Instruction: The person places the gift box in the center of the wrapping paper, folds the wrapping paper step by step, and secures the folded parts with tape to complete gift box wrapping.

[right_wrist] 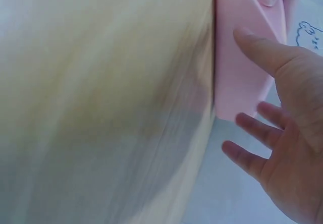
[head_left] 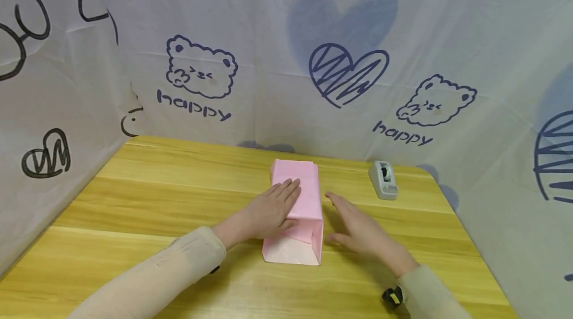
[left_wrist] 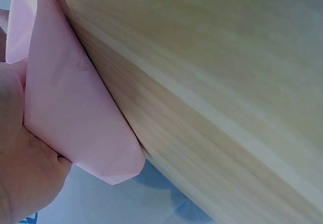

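Note:
A pink paper box [head_left: 306,194], shaped like a long sleeve, lies on the wooden table with its near end open toward me. My left hand [head_left: 273,209] rests on its top, fingers stretched out across the paper and thumb near the open end's upper edge. To the right of the box my right hand [head_left: 364,229] hovers apart from it, fingers spread and holding nothing. The right wrist view shows that thumb and the loosely bent fingers [right_wrist: 252,163] beside the box's pink side wall [right_wrist: 239,67]. In the left wrist view the other side wall [left_wrist: 81,108] stands against the tabletop.
A grey tape dispenser [head_left: 383,180] stands at the back right of the wooden table [head_left: 179,179]. White cloth [head_left: 268,60] printed with hearts and bears hangs behind the table and along both sides.

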Demonstrator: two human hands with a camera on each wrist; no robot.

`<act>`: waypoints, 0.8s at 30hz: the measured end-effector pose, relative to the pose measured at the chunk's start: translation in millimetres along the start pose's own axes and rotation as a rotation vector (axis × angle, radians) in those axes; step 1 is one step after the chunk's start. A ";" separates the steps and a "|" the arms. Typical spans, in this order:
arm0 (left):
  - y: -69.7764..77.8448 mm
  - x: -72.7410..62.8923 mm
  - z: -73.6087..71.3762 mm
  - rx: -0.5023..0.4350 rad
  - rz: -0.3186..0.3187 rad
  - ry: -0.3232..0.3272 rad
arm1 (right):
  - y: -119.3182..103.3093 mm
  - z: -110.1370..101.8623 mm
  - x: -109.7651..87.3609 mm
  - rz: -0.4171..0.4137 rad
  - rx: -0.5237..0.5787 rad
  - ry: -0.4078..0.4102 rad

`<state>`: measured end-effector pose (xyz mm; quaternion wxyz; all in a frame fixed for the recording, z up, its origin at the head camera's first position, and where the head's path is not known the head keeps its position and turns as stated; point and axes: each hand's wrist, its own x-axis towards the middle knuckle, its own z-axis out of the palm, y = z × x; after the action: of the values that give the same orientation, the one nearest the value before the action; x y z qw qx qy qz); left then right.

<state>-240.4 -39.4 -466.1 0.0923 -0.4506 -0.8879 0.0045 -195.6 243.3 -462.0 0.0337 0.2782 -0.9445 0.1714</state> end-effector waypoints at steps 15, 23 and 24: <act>-0.4 -0.2 1.5 0.006 -0.002 -0.007 | -10.5 8.7 28.4 -0.115 -0.171 0.010; -0.1 -1.5 -2.9 -0.039 -0.025 -0.058 | -20.2 14.8 37.3 -0.091 -0.232 0.013; -0.3 -1.7 -3.4 -0.046 -0.027 -0.065 | -20.9 16.0 37.9 -0.084 -0.239 0.011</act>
<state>-239.1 -41.2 -463.0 0.0531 -0.4402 -0.8963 -0.0024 -215.8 201.9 -464.6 0.0789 0.3107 -0.9455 0.0574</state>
